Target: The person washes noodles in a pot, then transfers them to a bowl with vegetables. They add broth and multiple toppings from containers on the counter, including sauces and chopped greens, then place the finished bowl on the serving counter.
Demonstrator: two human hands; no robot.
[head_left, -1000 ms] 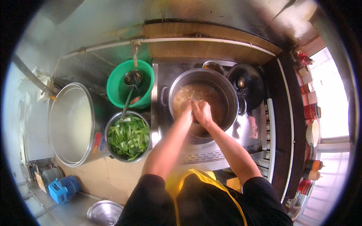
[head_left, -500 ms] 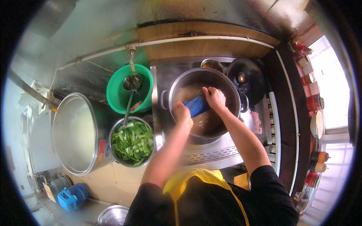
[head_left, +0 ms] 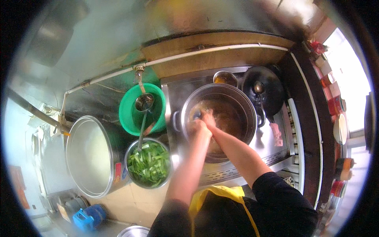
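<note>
Both my hands are inside a large steel pot (head_left: 253,128) that holds murky brownish liquid. They are close together at the pot's left side. My left hand (head_left: 199,126) is closed on a blue cloth (head_left: 197,114), of which only a small dark blue part shows. Right beside it, my right hand (head_left: 208,118) also grips the cloth, its fingers partly blurred and hidden. The lower ends of the fingers are at the liquid, and I cannot make out how deep they go.
Left of the stove are a green bucket (head_left: 123,114) with a ladle (head_left: 144,102) across it, a bowl of cut greens (head_left: 148,164) and a big steel drum (head_left: 89,158). A black wok (head_left: 272,91) and a small pot (head_left: 225,78) stand behind. A pink cloth (head_left: 276,134) lies at right.
My right hand has moved left, next to my left hand. The blue cloth, stretched between my hands before, is now bunched lower and mostly hidden. The whole view has shifted slightly.
</note>
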